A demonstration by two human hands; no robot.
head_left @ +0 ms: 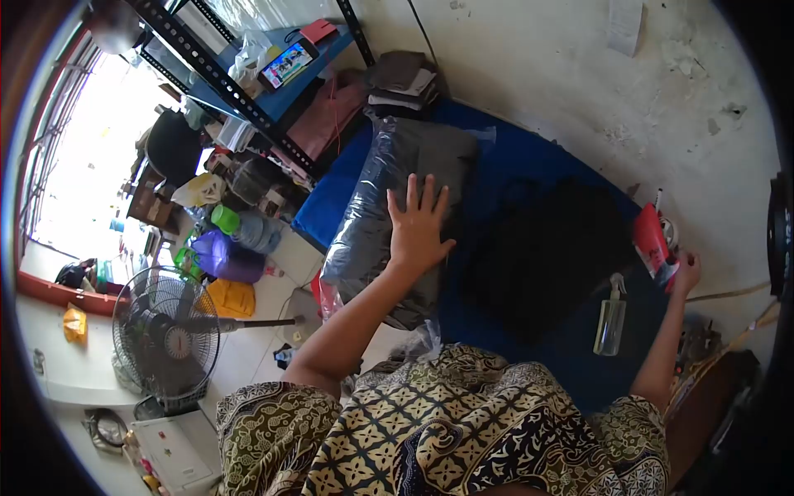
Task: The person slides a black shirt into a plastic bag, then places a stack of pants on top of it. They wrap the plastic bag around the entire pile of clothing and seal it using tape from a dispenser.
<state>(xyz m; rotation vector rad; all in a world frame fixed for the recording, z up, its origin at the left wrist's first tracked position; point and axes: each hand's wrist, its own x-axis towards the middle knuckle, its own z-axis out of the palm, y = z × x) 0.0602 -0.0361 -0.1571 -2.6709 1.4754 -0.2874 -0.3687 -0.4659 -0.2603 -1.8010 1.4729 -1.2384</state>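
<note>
Centrally, the left hand [419, 231] lay flat, grip open, on a plastic-wrapped bundle [389, 207]; at right, the right hand [683, 274] had its grip closed on a red packet [652, 241].

A plastic-wrapped bundle [389, 215] lies on the left part of the mattress [529, 165], with the left hand [418, 227] flat on it. Folded clothes [403, 81] sit behind the bundle. A dark garment [546, 248] lies to its right, a spray bottle [610, 318] further right, beside the right hand [685, 273]. A fan [165, 335] stands on the floor at left.
</note>
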